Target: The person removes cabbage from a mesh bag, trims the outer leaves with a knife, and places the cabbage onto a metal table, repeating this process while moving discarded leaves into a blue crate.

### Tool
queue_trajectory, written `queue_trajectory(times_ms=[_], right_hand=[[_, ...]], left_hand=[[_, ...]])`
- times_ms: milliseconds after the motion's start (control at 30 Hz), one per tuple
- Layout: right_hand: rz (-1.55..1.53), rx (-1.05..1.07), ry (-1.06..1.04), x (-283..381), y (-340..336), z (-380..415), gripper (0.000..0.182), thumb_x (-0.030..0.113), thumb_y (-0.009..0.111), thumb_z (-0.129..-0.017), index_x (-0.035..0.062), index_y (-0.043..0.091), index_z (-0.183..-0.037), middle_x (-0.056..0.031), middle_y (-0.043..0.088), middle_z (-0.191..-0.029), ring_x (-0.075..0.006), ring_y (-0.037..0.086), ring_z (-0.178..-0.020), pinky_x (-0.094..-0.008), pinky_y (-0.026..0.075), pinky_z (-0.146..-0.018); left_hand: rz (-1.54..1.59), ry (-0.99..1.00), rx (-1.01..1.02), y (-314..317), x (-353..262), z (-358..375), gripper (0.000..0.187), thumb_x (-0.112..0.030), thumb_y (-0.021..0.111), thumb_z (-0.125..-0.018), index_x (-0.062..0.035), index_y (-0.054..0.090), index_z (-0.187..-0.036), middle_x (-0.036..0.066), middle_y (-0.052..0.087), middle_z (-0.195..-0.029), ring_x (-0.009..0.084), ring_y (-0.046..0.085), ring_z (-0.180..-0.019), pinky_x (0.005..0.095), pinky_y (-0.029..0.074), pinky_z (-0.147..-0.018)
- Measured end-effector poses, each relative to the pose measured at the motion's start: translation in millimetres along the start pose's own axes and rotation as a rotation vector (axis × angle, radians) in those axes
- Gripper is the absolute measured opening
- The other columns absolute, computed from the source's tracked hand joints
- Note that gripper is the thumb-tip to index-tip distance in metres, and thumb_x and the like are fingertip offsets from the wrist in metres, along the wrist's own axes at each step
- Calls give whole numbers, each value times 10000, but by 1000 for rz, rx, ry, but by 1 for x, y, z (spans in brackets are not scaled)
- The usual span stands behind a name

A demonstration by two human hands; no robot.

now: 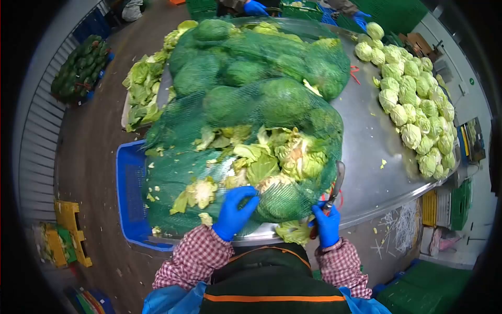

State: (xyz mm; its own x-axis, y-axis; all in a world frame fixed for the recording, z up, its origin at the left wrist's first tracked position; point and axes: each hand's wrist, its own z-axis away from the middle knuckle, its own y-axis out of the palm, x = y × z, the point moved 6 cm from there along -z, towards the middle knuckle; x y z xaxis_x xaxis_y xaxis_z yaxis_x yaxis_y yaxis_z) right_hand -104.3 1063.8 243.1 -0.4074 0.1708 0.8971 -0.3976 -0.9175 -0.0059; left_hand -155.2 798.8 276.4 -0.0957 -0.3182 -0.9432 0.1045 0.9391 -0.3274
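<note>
My right hand (328, 226), in a blue glove, is wrapped round the handle of a knife (338, 183) whose curved blade points up. A green mesh bag (285, 203) of cabbages lies at the table's near edge, between my hands. My left hand (234, 213), also gloved in blue, is at the bag's left side, its fingers closed at the netting; the exact grip is partly hidden. Trimmed cabbage (300, 157) and loose leaves (261, 168) lie on the netting just beyond. A cut cabbage piece (201, 192) rests to the left of my left hand.
Full mesh bags (246, 63) fill the table's far side. Trimmed cabbages (413, 107) are heaped on the right of the metal table (366, 152). A blue crate (130, 191) stands at the left edge, beside a leaf-filled tray (124, 112). Other people's gloved hands (255, 8) show at the back.
</note>
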Motion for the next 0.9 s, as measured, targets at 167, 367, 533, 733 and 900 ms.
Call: queue_trajectory(times_ms=[167, 367, 533, 733, 900], right_hand=[[176, -452, -63, -43, -88, -10, 185, 127, 587, -823, 83, 596, -1003, -45, 622, -877, -123, 575, -690, -243, 452, -472], [403, 155, -296, 55, 54, 36, 320, 0, 606, -792, 18, 580, -1110, -70, 632, -1024, -130, 580, -887, -269, 456, -794], [631, 457, -226, 5, 100, -18, 312, 197, 628, -787, 34, 601, -1052, -156, 634, -814, -172, 607, -734, -312, 472, -679], [415, 841, 328, 11, 97, 1, 195, 143, 605, -840, -7, 625, -964, -85, 646, -747, -106, 578, -514, -235, 469, -481], [468, 802, 156, 5, 169, -13, 496, 107, 569, -803, 113, 481, -1290, -30, 578, -869, -87, 514, -656, -240, 450, -513]], left_hand=[[-575, 330, 142, 15, -14, 47, 337, -248, 676, -710, -157, 621, -1030, 50, 548, -1135, 277, 450, -1059, 455, 318, -933], [-564, 389, 363, 19, -9, 79, 281, -239, 624, -751, -177, 621, -1026, 3, 521, -1176, 253, 413, -1104, 459, 279, -978], [-845, 216, 101, -21, 0, 62, 296, -217, 617, -754, -214, 627, -1050, 14, 516, -1220, 300, 399, -1161, 524, 190, -1015], [-821, -162, -219, -81, 52, 97, 361, -208, 608, -807, -131, 586, -1159, 110, 518, -1203, 350, 456, -1102, 464, 396, -889], [559, -792, -421, -57, 98, 112, 566, -366, 558, -885, -66, 377, -1329, 132, 489, -1223, 264, 495, -1090, 418, 471, -868]])
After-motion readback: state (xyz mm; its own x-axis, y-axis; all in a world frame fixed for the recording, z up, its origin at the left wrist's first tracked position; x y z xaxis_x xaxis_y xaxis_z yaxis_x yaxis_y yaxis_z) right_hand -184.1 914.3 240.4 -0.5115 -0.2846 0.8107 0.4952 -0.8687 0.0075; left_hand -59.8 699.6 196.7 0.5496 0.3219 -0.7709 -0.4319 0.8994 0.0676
